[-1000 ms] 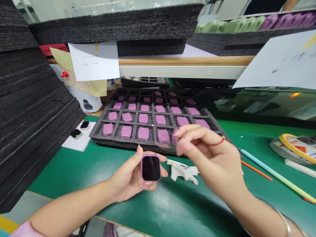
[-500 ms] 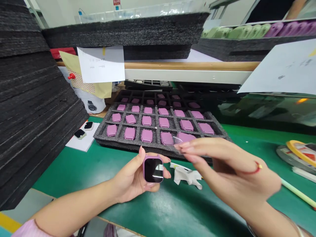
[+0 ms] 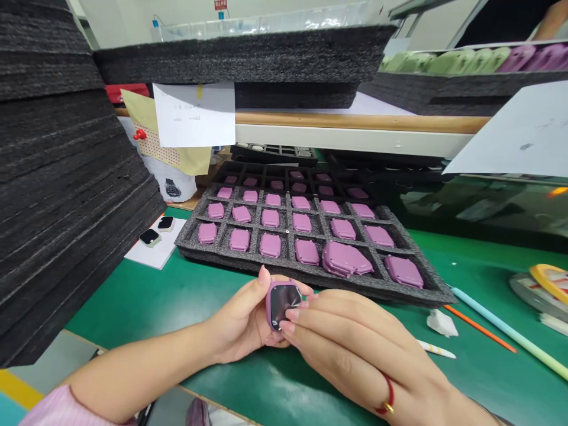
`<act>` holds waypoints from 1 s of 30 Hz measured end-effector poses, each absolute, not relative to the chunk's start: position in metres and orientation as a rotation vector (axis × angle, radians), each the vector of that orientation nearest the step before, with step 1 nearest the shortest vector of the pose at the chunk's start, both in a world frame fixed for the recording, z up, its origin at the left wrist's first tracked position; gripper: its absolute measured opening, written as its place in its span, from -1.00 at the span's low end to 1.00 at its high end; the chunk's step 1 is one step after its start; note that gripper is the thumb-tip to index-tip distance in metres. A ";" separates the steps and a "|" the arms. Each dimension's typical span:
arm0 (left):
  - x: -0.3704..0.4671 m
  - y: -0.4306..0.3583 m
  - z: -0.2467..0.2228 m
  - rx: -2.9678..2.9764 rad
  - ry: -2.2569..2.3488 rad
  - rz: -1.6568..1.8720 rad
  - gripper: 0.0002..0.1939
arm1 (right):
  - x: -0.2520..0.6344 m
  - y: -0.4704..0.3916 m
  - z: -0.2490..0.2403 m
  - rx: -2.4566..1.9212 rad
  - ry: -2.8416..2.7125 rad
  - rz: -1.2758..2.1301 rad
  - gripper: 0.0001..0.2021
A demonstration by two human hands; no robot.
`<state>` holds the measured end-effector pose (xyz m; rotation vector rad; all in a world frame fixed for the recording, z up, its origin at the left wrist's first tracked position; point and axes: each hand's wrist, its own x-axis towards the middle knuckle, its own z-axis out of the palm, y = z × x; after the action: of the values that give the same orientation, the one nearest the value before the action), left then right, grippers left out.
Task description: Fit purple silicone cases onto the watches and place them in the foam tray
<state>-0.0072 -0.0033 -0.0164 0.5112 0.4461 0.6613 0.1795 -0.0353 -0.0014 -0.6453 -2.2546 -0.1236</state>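
Observation:
My left hand [image 3: 248,319] cradles a purple smartwatch case [image 3: 269,307] with its dark screen [image 3: 280,300] facing up. The thumb is on its upper left side and the fingers curl behind it. Over the screen's lower right, the fingers of my right hand [image 3: 350,349] are drawn together, tips touching the glass. A thin clear film [image 3: 294,299] seems to lie at those fingertips; its edges are hard to make out. Just beyond both hands stands a black foam tray [image 3: 284,266] with purple watch cases [image 3: 270,244] in its compartments.
Stacked black foam trays [image 3: 71,177] rise at the left. Two pale watches [image 3: 149,238] lie on a white pad [image 3: 151,255]. To the right are a crumpled white tissue [image 3: 442,323], a white pen [image 3: 437,349], an orange stick [image 3: 481,329] and tape [image 3: 548,281]. A shelf [image 3: 346,133] overhangs the tray.
My right hand has come down and left, bringing the clear film from above the tray onto the watch screen. The left hand still holds the watch, now tilted slightly.

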 end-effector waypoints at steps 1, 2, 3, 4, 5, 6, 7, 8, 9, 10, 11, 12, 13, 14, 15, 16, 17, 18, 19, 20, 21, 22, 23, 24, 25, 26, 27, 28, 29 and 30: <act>-0.007 -0.004 -0.017 0.534 0.460 0.684 -0.45 | 0.177 -0.034 0.001 -0.647 -2.234 -0.129 -0.83; -0.006 -0.005 -0.018 0.567 0.474 0.710 -0.44 | 0.175 -0.033 0.003 -0.657 -2.203 -0.119 -0.80; -0.005 -0.006 -0.019 0.610 0.486 0.734 -0.44 | 0.172 -0.032 0.005 -0.690 -2.179 -0.086 -0.67; -0.004 -0.006 -0.020 0.657 0.496 0.746 -0.44 | 0.170 -0.031 0.006 -0.762 -2.181 -0.025 -0.54; -0.003 -0.007 -0.020 0.704 0.505 0.749 -0.44 | 0.169 -0.030 0.007 -0.822 -2.181 0.061 -0.48; -0.003 -0.008 -0.021 0.739 0.522 0.754 -0.44 | 0.168 -0.030 0.007 -0.853 -2.166 0.160 -0.46; -0.002 -0.008 -0.021 0.754 0.545 0.762 -0.44 | 0.167 -0.029 0.007 -0.861 -2.141 0.258 -0.47; -0.002 -0.008 -0.020 0.747 0.572 0.767 -0.42 | 0.168 -0.028 0.006 -0.846 -2.115 0.339 -0.48; -0.002 -0.008 -0.020 0.725 0.597 0.766 -0.40 | 0.168 -0.027 0.006 -0.826 -2.091 0.390 -0.48; -0.003 -0.008 -0.019 0.698 0.616 0.761 -0.38 | 0.169 -0.026 0.005 -0.808 -2.074 0.414 -0.46; -0.004 -0.008 -0.017 0.673 0.624 0.750 -0.36 | 0.170 -0.025 0.005 -0.798 -2.068 0.417 -0.43; -0.005 -0.007 -0.016 0.659 0.625 0.733 -0.35 | 0.171 -0.024 0.005 -0.795 -2.074 0.410 -0.41; -0.005 -0.007 -0.015 0.656 0.622 0.715 -0.35 | 0.172 -0.023 0.005 -0.796 -2.084 0.401 -0.41; -0.006 -0.006 -0.015 0.659 0.618 0.706 -0.37 | 0.173 -0.022 0.005 -0.798 -2.091 0.394 -0.42; -0.007 -0.006 -0.014 0.664 0.617 0.707 -0.38 | 0.173 -0.022 0.005 -0.803 -2.097 0.391 -0.43; -0.007 -0.005 -0.014 0.669 0.619 0.709 -0.39 | 0.173 -0.022 0.005 -0.804 -2.103 0.386 -0.43; -0.007 -0.005 -0.014 0.675 0.623 0.712 -0.39 | 0.173 -0.023 0.005 -0.809 -2.113 0.381 -0.42; -0.006 -0.005 -0.014 0.680 0.628 0.713 -0.38 | 0.172 -0.024 0.005 -0.810 -2.125 0.375 -0.42; -0.006 -0.005 -0.015 0.682 0.632 0.710 -0.39 | 0.172 -0.025 0.005 -0.810 -2.136 0.369 -0.42; -0.005 -0.005 -0.016 0.681 0.633 0.701 -0.39 | 0.171 -0.026 0.005 -0.811 -2.147 0.363 -0.43; -0.004 -0.005 -0.016 0.675 0.634 0.684 -0.39 | 0.171 -0.026 0.006 -0.816 -2.155 0.350 -0.44; -0.004 -0.004 -0.017 0.665 0.635 0.664 -0.39 | 0.172 -0.025 0.007 -0.830 -2.161 0.325 -0.46; -0.003 -0.004 -0.018 0.655 0.637 0.645 -0.38 | 0.174 -0.022 0.008 -0.860 -2.160 0.284 -0.49; -0.003 -0.003 -0.019 0.648 0.642 0.630 -0.38 | 0.178 -0.019 0.011 -0.902 -2.151 0.220 -0.52; -0.003 -0.002 -0.020 0.649 0.652 0.622 -0.38 | 0.184 -0.014 0.013 -0.960 -2.128 0.140 -0.55; -0.002 -0.001 -0.021 0.656 0.670 0.622 -0.40 | 0.191 -0.009 0.016 -1.026 -2.094 0.056 -0.58; -0.002 -0.001 -0.022 0.672 0.694 0.625 -0.42 | 0.199 -0.003 0.019 -1.100 -2.053 -0.018 -0.62; -0.002 -0.001 -0.023 0.693 0.721 0.627 -0.44 | 0.208 0.003 0.021 -1.172 -2.016 -0.069 -0.65; -0.001 -0.001 -0.025 0.716 0.750 0.622 -0.44 | 0.217 0.008 0.023 -1.237 -1.995 -0.092 -0.66; -0.001 -0.002 -0.026 0.737 0.777 0.608 -0.44 | 0.225 0.012 0.024 -1.298 -2.000 -0.081 -0.68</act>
<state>-0.0006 -0.0016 -0.0262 0.7375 0.7775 0.6085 0.2250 0.0118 0.0243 -1.2981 -2.0002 -0.0812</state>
